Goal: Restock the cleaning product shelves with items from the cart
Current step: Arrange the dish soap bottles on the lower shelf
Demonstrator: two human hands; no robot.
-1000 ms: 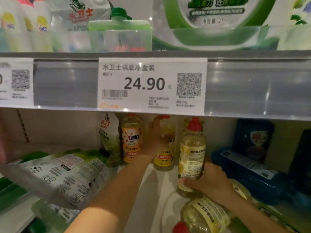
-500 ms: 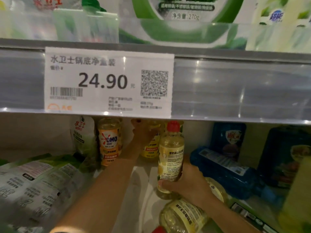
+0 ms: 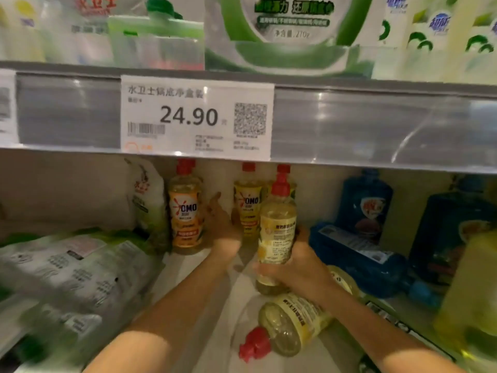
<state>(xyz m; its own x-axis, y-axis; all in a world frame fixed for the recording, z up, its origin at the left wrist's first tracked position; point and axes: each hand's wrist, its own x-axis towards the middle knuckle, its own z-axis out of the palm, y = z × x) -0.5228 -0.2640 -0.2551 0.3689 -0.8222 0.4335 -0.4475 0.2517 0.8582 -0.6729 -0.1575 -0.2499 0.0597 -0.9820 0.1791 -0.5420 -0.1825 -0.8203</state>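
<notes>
Right hand grasps an upright yellow bottle mid-shelf; left hand released, in the gap between orange bottle and back bottle; a fallen bottle lies near the front edge.

**Shop shelving at close range**

A grey upper shelf crosses the upper part of the frame from edge to edge, sloping slightly down to the right. A clear plastic price rail runs along its front, flecked with small white glints of light. A white price label reading 24.90, with a barcode and QR code, sits in the rail left of centre. A second label is cut off by the left edge. Below, a pale beige back panel closes the dimmer bay. The white lower shelf shows at bottom centre.
</notes>
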